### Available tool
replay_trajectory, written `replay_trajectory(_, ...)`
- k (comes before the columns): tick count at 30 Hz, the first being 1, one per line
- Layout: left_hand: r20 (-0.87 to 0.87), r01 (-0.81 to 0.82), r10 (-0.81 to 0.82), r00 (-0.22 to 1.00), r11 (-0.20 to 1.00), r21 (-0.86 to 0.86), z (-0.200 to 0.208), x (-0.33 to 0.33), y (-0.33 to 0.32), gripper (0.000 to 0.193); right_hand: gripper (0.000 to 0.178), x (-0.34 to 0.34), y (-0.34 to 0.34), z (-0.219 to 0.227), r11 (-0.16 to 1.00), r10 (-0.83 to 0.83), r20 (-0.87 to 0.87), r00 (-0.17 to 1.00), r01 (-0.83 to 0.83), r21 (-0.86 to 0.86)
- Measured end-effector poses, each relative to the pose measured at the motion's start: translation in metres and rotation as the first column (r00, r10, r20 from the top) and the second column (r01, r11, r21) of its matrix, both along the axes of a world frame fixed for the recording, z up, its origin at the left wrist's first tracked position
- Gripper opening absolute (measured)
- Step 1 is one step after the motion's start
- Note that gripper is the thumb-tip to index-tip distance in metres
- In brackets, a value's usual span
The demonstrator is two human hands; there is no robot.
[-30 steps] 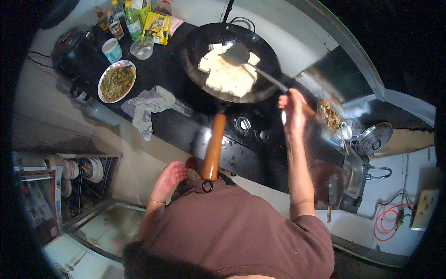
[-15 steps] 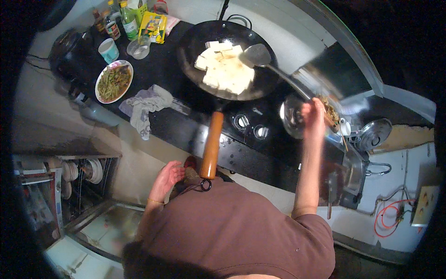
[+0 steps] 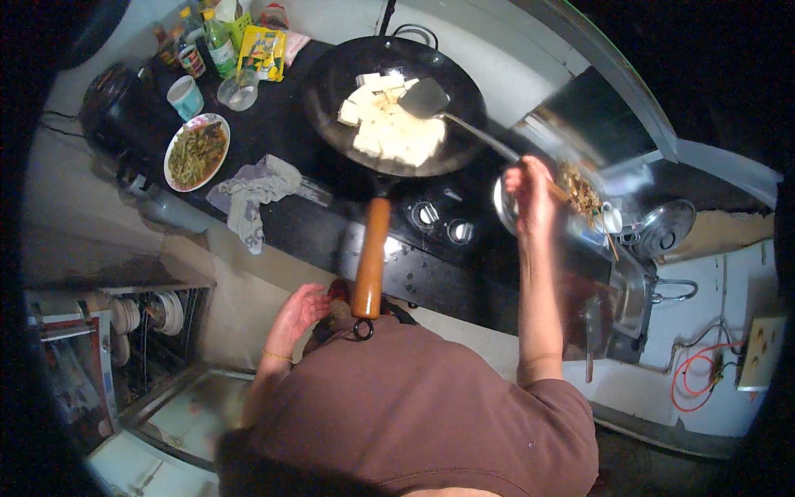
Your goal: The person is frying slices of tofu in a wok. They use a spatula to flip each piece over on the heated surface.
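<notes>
My right hand is closed around the handle of a long metal wok spatula, whose dark blade hangs over pale tofu pieces. The tofu lies spread in a black wok on the stove; I cannot tell whether the blade touches it. From the wok a brown wooden handle points toward my body, with a ring at its end. My left hand hangs by my waist, left of that handle, empty with its fingers loosely apart.
Left of the wok are a grey cloth, a plate of shredded green food, a cup, a small bowl and bottles. Stove knobs sit in front. Rightward are another dish of food, a pot lid and a sink.
My right hand has moved left, carrying the spatula blade further left over the tofu. The hand's grip has turned on the handle. My left hand has barely moved.
</notes>
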State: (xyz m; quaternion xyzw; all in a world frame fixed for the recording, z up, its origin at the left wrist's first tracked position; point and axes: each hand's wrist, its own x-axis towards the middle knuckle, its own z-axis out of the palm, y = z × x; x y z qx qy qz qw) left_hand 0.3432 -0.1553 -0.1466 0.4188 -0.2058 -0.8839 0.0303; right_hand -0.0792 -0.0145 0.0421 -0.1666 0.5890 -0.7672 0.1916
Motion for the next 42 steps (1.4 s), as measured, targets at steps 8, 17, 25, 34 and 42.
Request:
replay_trajectory(8, -0.017, -0.015, 0.015, 1.000, 1.000, 0.016, -0.011, 0.010, 0.003, 0.036, 0.026, -0.015, -0.010, 0.016, 0.994, 0.015, -0.024, 1.000, -0.013, 0.108)
replay_trajectory(17, -0.022, -0.062, 0.062, 0.998, 0.998, -0.010, -0.013, 0.014, 0.005, 0.040, 0.028, -0.022, -0.006, 0.009, 0.998, 0.064, -0.061, 0.996, -0.063, 0.019)
replay_trajectory(25, -0.092, -0.051, 0.051, 0.994, 0.999, 0.004, -0.026, 0.014, 0.005, 0.039, 0.016, 0.009, -0.076, 0.033, 0.946, 0.320, -0.844, 0.430, -0.090, 0.313)
replay_trajectory(34, -0.082, -0.087, 0.084, 0.993, 0.996, -0.035, -0.013, 0.016, 0.014, 0.034, 0.034, 0.054, 0.031, 0.085, 0.798, 0.589, -0.806, 0.057, 0.116, 0.591)
replay_trajectory(42, -0.110, 0.029, -0.042, 0.993, 0.992, -0.121, 0.094, -0.067, 0.013, 0.046, 0.040, 0.093, 0.084, 0.043, 0.875, 0.483, -0.875, -0.040, 0.026, 0.483)
